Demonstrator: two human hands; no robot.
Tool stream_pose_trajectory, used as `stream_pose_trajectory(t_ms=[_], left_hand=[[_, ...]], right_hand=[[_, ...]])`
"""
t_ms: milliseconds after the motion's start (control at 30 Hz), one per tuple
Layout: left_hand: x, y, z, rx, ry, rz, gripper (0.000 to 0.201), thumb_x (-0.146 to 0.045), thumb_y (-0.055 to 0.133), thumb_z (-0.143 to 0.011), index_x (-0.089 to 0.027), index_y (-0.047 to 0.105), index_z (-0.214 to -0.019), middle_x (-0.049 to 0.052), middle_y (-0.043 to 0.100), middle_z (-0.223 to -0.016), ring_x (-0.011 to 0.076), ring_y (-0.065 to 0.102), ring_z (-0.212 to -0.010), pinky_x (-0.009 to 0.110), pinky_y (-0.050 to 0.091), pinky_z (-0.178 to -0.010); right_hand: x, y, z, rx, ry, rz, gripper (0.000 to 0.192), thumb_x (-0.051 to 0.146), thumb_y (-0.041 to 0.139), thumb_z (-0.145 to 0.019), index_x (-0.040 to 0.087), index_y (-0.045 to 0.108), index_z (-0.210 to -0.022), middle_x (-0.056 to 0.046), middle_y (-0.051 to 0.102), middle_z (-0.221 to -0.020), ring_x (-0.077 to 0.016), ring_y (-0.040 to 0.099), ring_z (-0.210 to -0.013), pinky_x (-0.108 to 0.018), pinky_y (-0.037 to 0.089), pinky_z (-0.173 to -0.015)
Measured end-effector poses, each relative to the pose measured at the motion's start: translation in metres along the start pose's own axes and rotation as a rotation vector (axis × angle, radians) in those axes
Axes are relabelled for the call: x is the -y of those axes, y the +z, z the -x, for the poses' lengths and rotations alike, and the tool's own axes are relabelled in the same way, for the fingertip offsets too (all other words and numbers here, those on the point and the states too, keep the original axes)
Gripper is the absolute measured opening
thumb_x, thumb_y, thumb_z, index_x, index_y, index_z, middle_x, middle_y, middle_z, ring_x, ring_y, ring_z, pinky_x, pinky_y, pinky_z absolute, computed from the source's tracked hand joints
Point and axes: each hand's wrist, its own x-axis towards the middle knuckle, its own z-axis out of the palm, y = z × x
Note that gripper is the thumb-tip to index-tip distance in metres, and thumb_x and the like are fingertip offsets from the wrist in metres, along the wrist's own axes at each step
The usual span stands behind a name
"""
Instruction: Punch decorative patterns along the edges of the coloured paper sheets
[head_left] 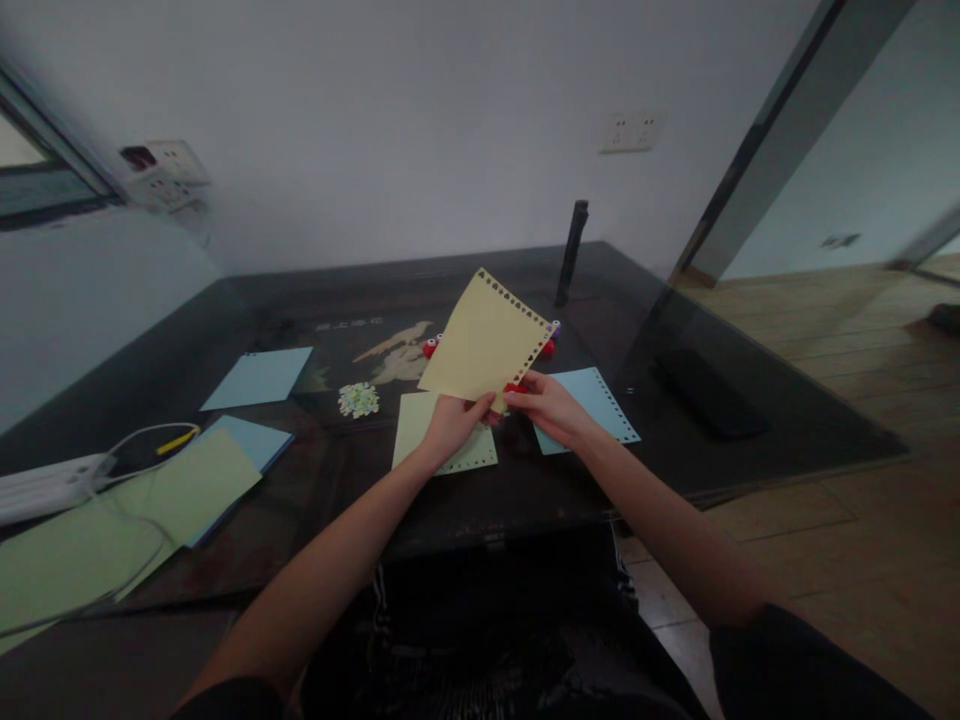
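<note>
While the left hand [450, 425] pinches the lower edge of one yellow sheet [484, 340] with its fingers closed on it, the right hand [551, 408] touches the same edge, and its fingers seem to close on a small red thing that I cannot name. The sheet is lifted above the dark surface [525, 490], tilted, with punched holes along two sides. On the surface lie three blue sheets [259, 378], one pale green punched sheet [420, 420], larger green sheets [187, 485] at left, and one heap of confetti [358, 400].

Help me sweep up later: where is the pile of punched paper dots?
The pile of paper dots lies on the dark table, left of the green sheet, beyond the left hand.
</note>
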Motion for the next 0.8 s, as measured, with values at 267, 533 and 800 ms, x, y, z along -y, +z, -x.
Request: stream_pose_trajectory(t_ms=[267,533,800], left_hand=[[-0.0062,-0.0018,0.0010,-0.025,0.016,-0.027,0.018,-0.024,0.056,-0.081,-0.009,0.065,-0.085,0.006,0.070,-0.063,0.0154,0.066,-0.053,0.024,0.054,-0.056],[-0.0050,-0.0037,0.0009,-0.065,0.048,-0.119,0.020,-0.025,0.055,-0.082,-0.009,0.066,-0.078,0.006,0.070,-0.061,0.0159,0.066,-0.053,0.024,0.053,-0.056],[-0.0039,-0.0042,0.0005,-0.069,0.050,-0.152,0.019,-0.025,0.055,-0.082,-0.010,0.066,-0.081,0.006,0.070,-0.063,0.0154,0.066,-0.053,0.022,0.053,-0.056]], right_hand=[[0.0025,0.0015,0.0014,-0.027,-0.021,-0.003,0.026,0.017,0.076,-0.062,0.020,0.066,-0.086,-0.003,0.068,-0.095,-0.0164,0.061,-0.085,-0.037,0.045,-0.089],[-0.0017,-0.0029,-0.0003,-0.065,-0.053,0.063,0.028,0.019,0.076,-0.063,0.021,0.065,-0.088,-0.003,0.067,-0.092,-0.0166,0.061,-0.088,-0.039,0.045,-0.092],[-0.0012,-0.0037,-0.0002,-0.048,-0.071,0.105,0.032,0.019,0.077,-0.061,0.021,0.064,-0.090,-0.003,0.066,-0.095,-0.0172,0.061,-0.090,-0.041,0.042,-0.097]])
